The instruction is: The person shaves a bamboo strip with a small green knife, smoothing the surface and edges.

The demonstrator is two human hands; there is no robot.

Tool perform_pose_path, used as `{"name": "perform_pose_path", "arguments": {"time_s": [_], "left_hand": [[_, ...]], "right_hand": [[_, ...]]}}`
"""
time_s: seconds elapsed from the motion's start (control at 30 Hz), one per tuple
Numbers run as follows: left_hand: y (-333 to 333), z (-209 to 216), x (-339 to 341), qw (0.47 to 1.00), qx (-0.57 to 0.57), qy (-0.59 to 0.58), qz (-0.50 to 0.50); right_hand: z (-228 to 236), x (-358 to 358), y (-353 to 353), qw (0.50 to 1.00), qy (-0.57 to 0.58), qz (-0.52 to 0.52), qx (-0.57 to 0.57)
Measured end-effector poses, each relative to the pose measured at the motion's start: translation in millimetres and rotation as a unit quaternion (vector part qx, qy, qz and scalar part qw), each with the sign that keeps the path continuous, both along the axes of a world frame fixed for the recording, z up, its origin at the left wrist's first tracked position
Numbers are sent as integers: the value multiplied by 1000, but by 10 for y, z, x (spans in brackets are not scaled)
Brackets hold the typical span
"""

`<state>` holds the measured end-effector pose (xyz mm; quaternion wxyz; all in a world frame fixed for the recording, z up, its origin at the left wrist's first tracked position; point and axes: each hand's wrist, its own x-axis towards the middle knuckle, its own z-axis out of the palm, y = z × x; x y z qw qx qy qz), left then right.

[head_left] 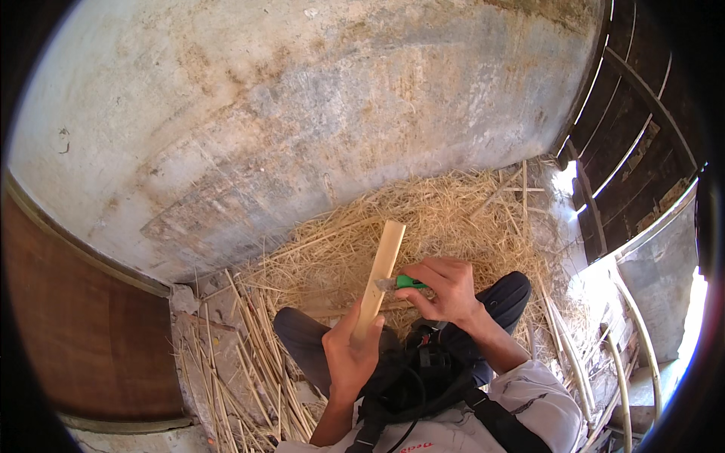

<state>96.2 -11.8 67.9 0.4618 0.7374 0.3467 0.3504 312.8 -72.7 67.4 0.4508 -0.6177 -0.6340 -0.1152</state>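
Note:
My left hand (353, 349) is closed round the lower end of a flat, pale strip of wood or split bamboo (386, 253), which slants upward away from me. In my right hand (445, 287) is a utility knife (408, 281) with a green handle, gripped between thumb and fingers. Its grey blade points left and meets the strip's face about halfway along; how deep it sits there cannot be told. Both hands are above my crossed legs, in front of my body.
Straw-like shavings (461, 204) cover the floor before me, up to a stained wall (317, 113). Thin sticks (257, 362) lie at my left, beside a brown wooden panel (91, 317). Curved poles (634, 325) lean at the right, below a dark slatted door (634, 136).

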Motion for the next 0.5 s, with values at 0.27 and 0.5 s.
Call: {"name": "perform_pose_path", "arguments": {"time_s": [0.27, 0.5], "left_hand": [[-16, -79, -15, 999, -18, -23, -16], [-42, -90, -44, 999, -34, 1, -23]], "right_hand": [[7, 15, -6, 999, -32, -32, 8], [-118, 226, 70, 995, -12, -67, 66]]}}
